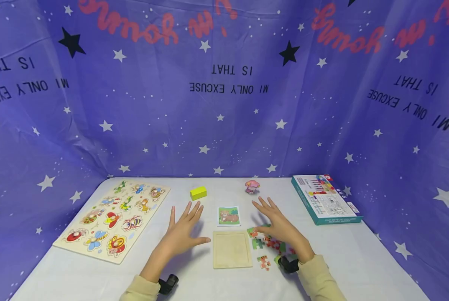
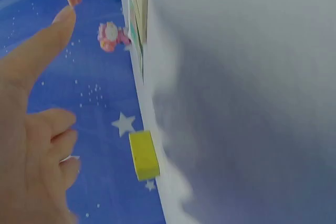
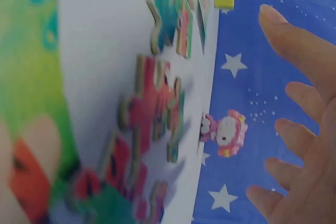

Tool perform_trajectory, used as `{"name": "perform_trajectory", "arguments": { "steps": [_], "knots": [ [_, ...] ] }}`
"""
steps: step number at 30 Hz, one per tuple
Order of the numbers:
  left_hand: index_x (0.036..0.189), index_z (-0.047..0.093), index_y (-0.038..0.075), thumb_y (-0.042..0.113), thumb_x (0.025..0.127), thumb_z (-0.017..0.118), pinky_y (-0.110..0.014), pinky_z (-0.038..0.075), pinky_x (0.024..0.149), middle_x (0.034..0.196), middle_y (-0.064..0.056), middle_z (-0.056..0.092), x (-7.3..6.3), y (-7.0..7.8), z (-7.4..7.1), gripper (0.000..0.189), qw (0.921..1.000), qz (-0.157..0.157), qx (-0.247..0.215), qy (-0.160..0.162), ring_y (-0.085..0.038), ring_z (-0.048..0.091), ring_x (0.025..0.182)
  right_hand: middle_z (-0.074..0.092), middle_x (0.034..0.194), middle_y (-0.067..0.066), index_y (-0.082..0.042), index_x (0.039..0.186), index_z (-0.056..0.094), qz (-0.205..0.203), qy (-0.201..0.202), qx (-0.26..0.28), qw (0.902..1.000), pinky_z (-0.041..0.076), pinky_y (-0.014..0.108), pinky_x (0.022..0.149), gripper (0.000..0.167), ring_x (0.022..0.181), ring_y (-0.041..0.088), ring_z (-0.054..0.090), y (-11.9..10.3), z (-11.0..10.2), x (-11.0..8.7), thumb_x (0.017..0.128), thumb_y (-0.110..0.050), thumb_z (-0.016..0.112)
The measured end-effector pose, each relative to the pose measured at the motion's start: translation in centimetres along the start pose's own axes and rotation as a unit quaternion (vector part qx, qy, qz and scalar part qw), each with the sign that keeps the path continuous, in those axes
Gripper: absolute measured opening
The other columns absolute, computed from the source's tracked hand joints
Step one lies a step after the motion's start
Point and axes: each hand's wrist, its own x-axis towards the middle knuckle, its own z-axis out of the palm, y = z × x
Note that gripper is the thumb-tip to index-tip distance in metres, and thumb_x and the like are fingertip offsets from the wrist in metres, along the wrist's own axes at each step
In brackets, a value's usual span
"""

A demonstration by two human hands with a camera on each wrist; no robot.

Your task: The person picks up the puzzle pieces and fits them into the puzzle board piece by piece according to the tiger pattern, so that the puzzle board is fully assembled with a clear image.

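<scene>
- A purple star-printed backdrop [image 1: 247,133] surrounds a white tabletop [image 1: 202,284].
- The left hand [image 1: 183,238] hovers with fingers straight and spread wide, holding nothing; its thumb points toward the wooden tray [image 1: 232,249].
- The right hand [image 1: 279,225], spread just as wide and equally unoccupied, hovers over the puzzle pieces [image 1: 271,242].
- The tray lies flat between the hands, nearly square with no clear long axis, its front and back rims parallel to the table's back edge.
- The pieces lie at various angles along the tray's right side; one striped piece [image 1: 264,262] sits apart at the near end.
- The picture card [image 1: 229,216] lies just beyond the tray's far rim, its bear drawing upright toward the person.
- White surface stretches from the tray's near rim toward the person, and from the left hand to the slanting animal board [image 1: 116,230].
- Farther back stand a yellow block [image 1: 198,193] and a pink figurine [image 1: 252,187]; a teal-sided box [image 1: 324,200] lies along the right edge.
</scene>
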Motion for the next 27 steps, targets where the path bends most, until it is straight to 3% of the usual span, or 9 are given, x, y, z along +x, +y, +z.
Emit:
{"name": "perform_trajectory", "arguments": {
  "steps": [6,11,14,20,27],
  "knots": [
    [0.15,0.028,0.003,0.046,0.081,0.074,-0.064,-0.014,0.11,0.157,-0.014,0.022,0.0,1.0,0.2,0.094,0.991,0.0,-0.118,-0.064,-0.036,0.011,0.145,0.028,0.154,0.018,-0.01,0.148,0.04,-0.008,-0.038,0.01,0.9992,0.025,0.064,0.108,0.078,0.139,0.045,0.024,-0.1,0.6,0.3,0.082,-0.029,0.078],
    [0.147,0.032,-0.005,0.04,0.08,0.077,-0.061,0.009,0.114,0.153,-0.023,0.027,0.1,1.4,0.3,0.092,0.9822,0.009,-0.161,-0.097,-0.043,0.022,0.141,0.045,0.143,0.023,-0.001,0.14,0.048,-0.019,-0.066,0.013,0.9976,0.038,0.055,0.105,0.069,0.131,0.039,0.043,0.1,1.0,0.4,0.083,-0.026,0.078],
    [0.144,0.036,-0.007,0.037,0.078,0.079,-0.056,0.024,0.112,0.151,-0.024,0.031,0.1,1.6,0.4,0.09,0.9757,0.005,-0.18,-0.125,-0.043,0.03,0.138,0.053,0.137,0.019,0.0,0.135,0.053,-0.01,-0.085,0.019,0.9962,0.043,0.05,0.103,0.063,0.127,0.034,0.049,0.3,0.9,0.5,0.083,-0.027,0.077],
    [0.141,0.043,-0.004,0.039,0.072,0.082,-0.055,0.032,0.109,0.147,-0.022,0.039,0.0,2.1,0.8,0.09,0.9757,-0.003,-0.152,-0.158,-0.042,0.038,0.133,0.066,0.121,0.011,-0.004,0.124,0.065,0.013,-0.112,0.018,0.9935,0.052,0.044,0.091,0.05,0.111,0.027,0.06,0.6,0.7,0.9,0.081,-0.027,0.079],
    [0.139,0.045,-0.006,0.042,0.066,0.085,-0.059,0.03,0.108,0.147,-0.021,0.04,0.1,2.5,1.0,0.095,0.9732,-0.003,-0.134,-0.187,-0.046,0.038,0.132,0.068,0.103,0.0,-0.01,0.106,0.073,-0.005,-0.136,0.009,0.9907,0.052,0.038,0.084,0.031,0.096,0.02,0.06,0.8,0.4,1.7,0.079,-0.023,0.081]
  ]
}}
